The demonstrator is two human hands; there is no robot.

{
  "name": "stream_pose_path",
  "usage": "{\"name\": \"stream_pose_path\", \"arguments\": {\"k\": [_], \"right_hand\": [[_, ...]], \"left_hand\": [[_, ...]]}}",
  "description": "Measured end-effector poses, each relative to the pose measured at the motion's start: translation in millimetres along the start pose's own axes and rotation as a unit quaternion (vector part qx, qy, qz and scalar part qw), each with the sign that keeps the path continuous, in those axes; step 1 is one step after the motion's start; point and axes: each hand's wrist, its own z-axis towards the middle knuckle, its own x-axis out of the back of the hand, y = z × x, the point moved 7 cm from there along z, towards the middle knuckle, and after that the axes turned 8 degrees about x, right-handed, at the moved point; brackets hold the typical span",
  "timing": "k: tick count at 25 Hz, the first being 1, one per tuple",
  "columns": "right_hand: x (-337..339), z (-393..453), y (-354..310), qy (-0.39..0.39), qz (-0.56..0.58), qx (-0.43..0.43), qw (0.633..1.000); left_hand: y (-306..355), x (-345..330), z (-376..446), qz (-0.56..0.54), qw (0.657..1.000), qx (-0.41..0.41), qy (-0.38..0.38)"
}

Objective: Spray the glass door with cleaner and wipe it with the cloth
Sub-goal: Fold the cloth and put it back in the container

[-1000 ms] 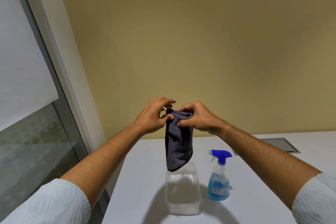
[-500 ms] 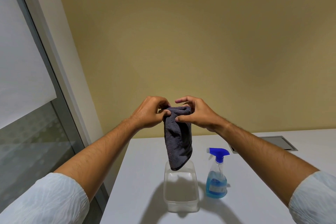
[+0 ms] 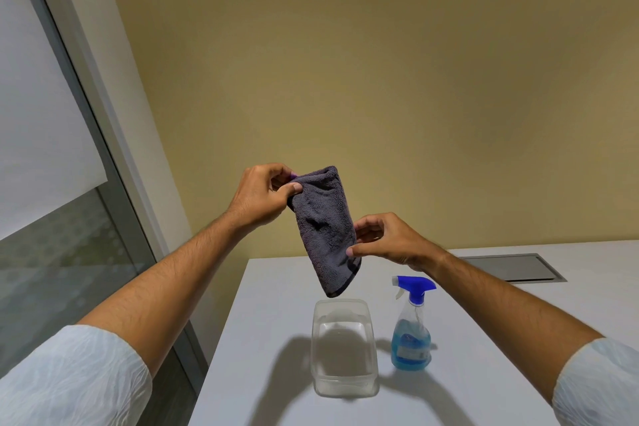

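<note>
Holding the grey cloth (image 3: 325, 232) up over the counter (image 3: 262, 322), folded into a long strip hanging a bit tilted, top end up-left, bottom end down-right, just above the clear plastic tub (image 3: 344, 348). Left hand (image 3: 262, 197) pinching the top corner, thumb and fingers (image 3: 295, 187) curled tight on it. Right hand (image 3: 383, 240) lower down, thumb and fingers nipping the right edge about two thirds of the way down. So long axis runs basically from left hand down toward right hand, both already on it.

Spray bottle (image 3: 411, 335) standing upright on the counter, just right of the tub, below the right hand and clearly nearer to it than to the left. Glass door (image 3: 69, 252) off on the far left, well apart from everything. Looks like still sorting out the fold, no spraying started as far as can be judged. Probably makes sense letting go with the right to grab the bottle, keeping the cloth in the left, since the door sits on that side anyway.
</note>
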Motion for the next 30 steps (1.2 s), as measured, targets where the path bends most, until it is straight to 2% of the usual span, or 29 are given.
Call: {"name": "stream_pose_path", "arguments": {"k": [8, 18, 22, 26, 30], "right_hand": [[-15.3, 6.7, 1.4, 0.026, -0.015, 0.018, 0.999], [-15.9, 13.3, -5.4, 0.008, -0.039, -0.003, 0.999], [-1.9, 17.3, -18.5, -0.024, -0.091, -0.016, 0.995], [3.5, 23.8, -28.8, -0.076, -0.196, -0.013, 0.978], [1.8, 24.1, -29.4, -0.105, -0.242, -0.022, 0.964]], "left_hand": [[-2.1, 3.0, -3.4, -0.031, 0.999, 0.033, 0.012], [-15.1, 13.9, -7.5, -0.038, 0.997, 0.065, 0.015], [-45.1, 13.8, -19.6, -0.002, 0.994, 0.101, -0.051], [-45.7, -6.2, -33.5, 0.016, 0.984, 0.076, -0.162], [-40.4, -21.4, -34.8, 0.083, 0.981, 0.03, -0.171]]}}
